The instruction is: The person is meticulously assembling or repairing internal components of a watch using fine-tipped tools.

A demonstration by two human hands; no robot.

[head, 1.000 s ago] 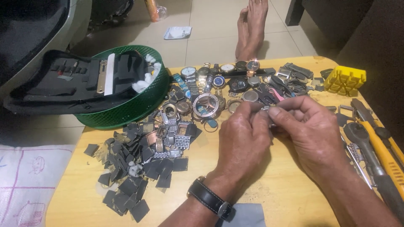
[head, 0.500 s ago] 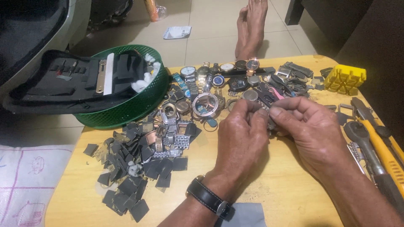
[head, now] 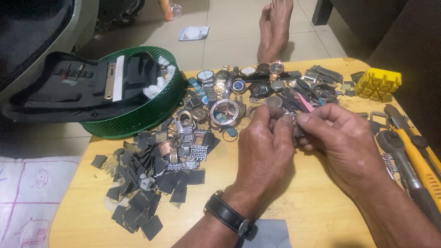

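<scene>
My left hand, with a black wristwatch on its wrist, and my right hand meet over the wooden table. Between their fingertips they pinch a small metal watch part, mostly hidden by the fingers. A pink-handled tool lies just beyond the fingertips. Behind the hands lies a spread of watches and watch cases. To the left sits a heap of dark flat pieces and metal bracelet bits.
A green basket holding a black tool case stands at the back left. A yellow case holder and several hand tools lie on the right. A person's bare feet rest on the tiled floor beyond the table.
Both hands stay together at the same spot; the fingers shift slightly around the small part.
</scene>
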